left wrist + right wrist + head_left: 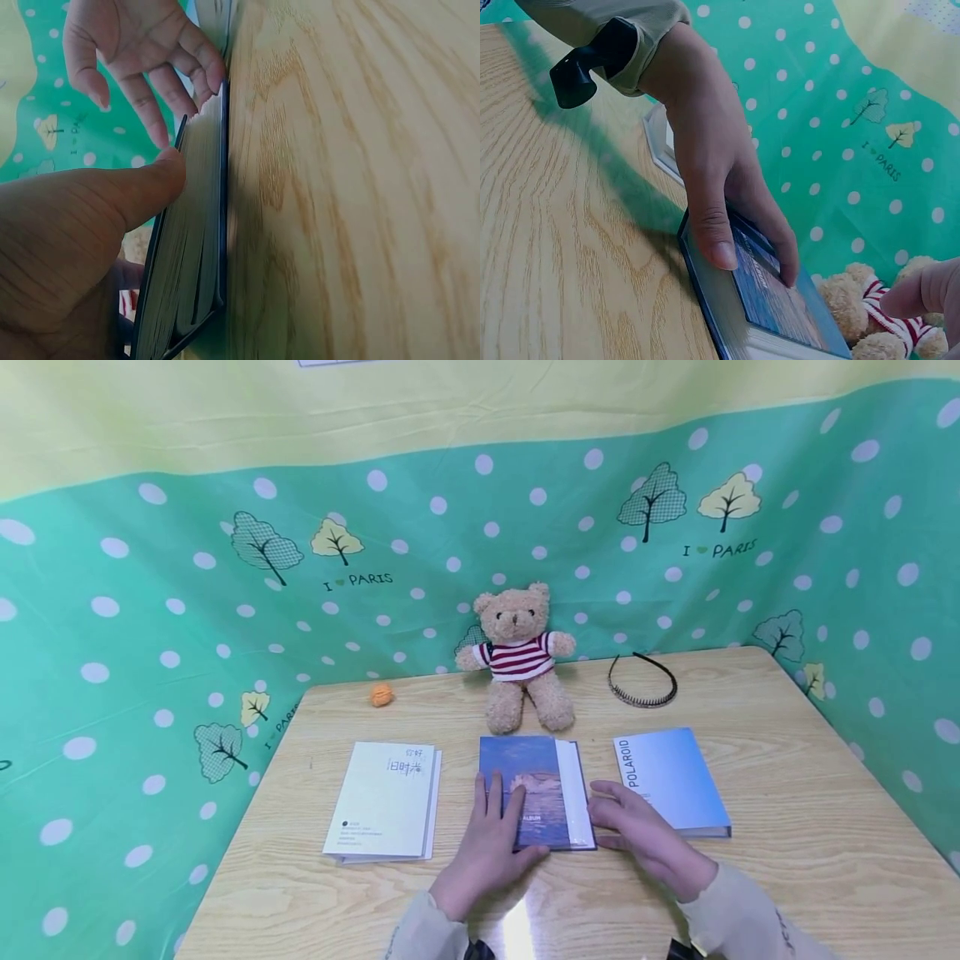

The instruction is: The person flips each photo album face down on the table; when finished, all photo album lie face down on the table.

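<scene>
Lying at the lower centre of the head frame, one photo album with a blue seascape cover, a pink patch and the white word ALBUM (543,797); its white page strip shows along the right side, beyond the cover's edge. Left hand (491,843): laid on the cover, fingers straight and spread wide, thumb at the lower edge, gripping nothing. Right hand (637,827): at the album's right edge, fingers loosely bent and slightly apart, holding nothing; the left wrist view shows its fingertips right by a corner, contact hard to tell. Cream sleeves (431,927) cover both forearms. Support: one pale wood-grain table (262,893). Centre left: one white album with dark lettering (382,802), flat. Centre right: one light-blue album marked POLAROID (667,781), flat, just beyond the right hand. Above the seascape album: one tan plush bear in a red-and-white striped shirt (517,647), seated against the cloth. Right of the bear: one thin black toothed headband (645,700). Left of the bear: one small orange rounded object (381,694), near the table's far edge. Backdrop: one teal-and-yellow cloth with white dots and printed trees (525,560).
</scene>
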Demonstrator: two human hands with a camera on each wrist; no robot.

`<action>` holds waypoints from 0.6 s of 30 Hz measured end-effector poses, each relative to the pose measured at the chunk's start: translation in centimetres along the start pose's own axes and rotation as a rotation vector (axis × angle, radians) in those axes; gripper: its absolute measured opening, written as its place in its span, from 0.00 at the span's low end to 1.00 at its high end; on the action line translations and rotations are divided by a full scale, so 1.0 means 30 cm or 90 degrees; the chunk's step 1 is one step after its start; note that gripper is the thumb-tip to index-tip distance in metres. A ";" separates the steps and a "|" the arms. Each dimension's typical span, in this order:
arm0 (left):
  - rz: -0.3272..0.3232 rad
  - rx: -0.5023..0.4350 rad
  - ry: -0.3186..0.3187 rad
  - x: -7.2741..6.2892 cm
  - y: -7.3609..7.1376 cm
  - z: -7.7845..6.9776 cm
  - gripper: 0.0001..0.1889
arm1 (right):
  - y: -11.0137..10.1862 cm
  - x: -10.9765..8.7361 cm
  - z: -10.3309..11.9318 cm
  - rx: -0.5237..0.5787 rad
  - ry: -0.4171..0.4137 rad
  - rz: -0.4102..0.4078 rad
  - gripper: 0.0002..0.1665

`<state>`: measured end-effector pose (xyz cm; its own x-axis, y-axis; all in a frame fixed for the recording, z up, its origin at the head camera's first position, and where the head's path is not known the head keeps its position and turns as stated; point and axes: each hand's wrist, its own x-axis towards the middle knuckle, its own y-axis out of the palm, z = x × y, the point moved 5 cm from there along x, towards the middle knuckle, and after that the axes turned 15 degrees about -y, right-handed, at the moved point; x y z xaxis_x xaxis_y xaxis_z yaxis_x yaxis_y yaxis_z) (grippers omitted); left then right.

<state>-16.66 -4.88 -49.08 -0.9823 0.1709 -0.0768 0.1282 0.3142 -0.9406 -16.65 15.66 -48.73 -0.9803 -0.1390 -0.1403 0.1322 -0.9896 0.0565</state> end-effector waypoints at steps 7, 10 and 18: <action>0.004 -0.019 -0.032 0.001 0.003 -0.015 0.52 | 0.001 -0.001 -0.003 0.005 -0.001 -0.009 0.39; 0.001 -0.018 -0.046 0.002 0.006 -0.025 0.54 | 0.004 -0.003 -0.004 0.007 0.000 -0.008 0.41; -0.020 0.015 -0.071 0.009 0.003 -0.060 0.56 | 0.011 -0.005 -0.009 0.007 -0.001 0.009 0.45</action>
<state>-16.67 -3.13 -48.60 -0.9950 0.0561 -0.0827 0.0957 0.2959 -0.9504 -16.42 15.35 -48.97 -0.9788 -0.1522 -0.1372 0.1438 -0.9872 0.0696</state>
